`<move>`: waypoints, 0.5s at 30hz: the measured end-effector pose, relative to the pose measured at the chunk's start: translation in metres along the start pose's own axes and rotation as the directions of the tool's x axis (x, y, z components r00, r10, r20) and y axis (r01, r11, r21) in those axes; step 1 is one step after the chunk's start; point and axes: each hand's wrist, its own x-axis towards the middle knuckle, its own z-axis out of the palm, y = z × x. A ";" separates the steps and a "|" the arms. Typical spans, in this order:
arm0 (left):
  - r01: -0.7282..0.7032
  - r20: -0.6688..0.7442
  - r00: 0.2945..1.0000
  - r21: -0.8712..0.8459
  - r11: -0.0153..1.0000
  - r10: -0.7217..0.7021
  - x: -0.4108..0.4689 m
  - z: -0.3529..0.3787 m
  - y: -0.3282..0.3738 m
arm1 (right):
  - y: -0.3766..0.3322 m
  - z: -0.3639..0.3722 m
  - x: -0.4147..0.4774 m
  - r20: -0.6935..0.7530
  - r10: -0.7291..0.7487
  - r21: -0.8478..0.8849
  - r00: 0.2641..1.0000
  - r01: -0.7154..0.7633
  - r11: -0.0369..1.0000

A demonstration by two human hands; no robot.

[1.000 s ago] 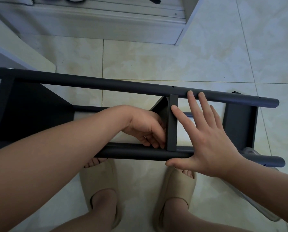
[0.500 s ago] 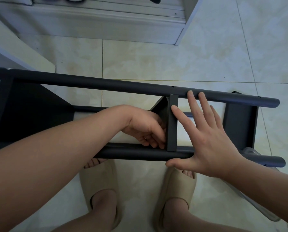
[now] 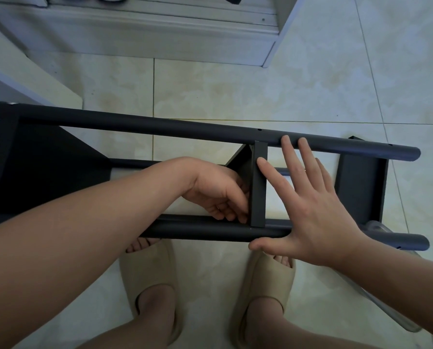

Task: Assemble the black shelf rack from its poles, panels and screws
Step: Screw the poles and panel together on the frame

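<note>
Black metal shelf rack (image 3: pixel 160 127) lying sideways under two hands.
Right hand (image 3: pixel 308 210) fingers splayed flat; left hand (image 3: pixel 218 192) fingers curled against narrow black middle panel (image 3: pixel 258 187), hold unclear.

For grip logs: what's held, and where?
Left hand curls against the near end of the middle panel; grip cannot be told. Right hand presses flat, holding nothing.

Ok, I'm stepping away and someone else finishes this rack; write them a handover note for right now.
Left hand: fingers curled against the middle panel by the near pole; what its grip holds is hidden.
Right hand: open and spread, index finger touching that panel's edge, other fingertips on the far pole.
Rack lies sideways on the floor tiles.
Done: three panels sit between the poles.
Left: probably fixing the middle panel; its screws are not visible, so check.
</note>
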 end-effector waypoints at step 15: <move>-0.002 -0.007 1.000 0.029 1.000 0.003 0.001 0.001 0.000 | 0.000 0.000 0.000 -0.005 0.002 0.005 1.000 -0.002 1.000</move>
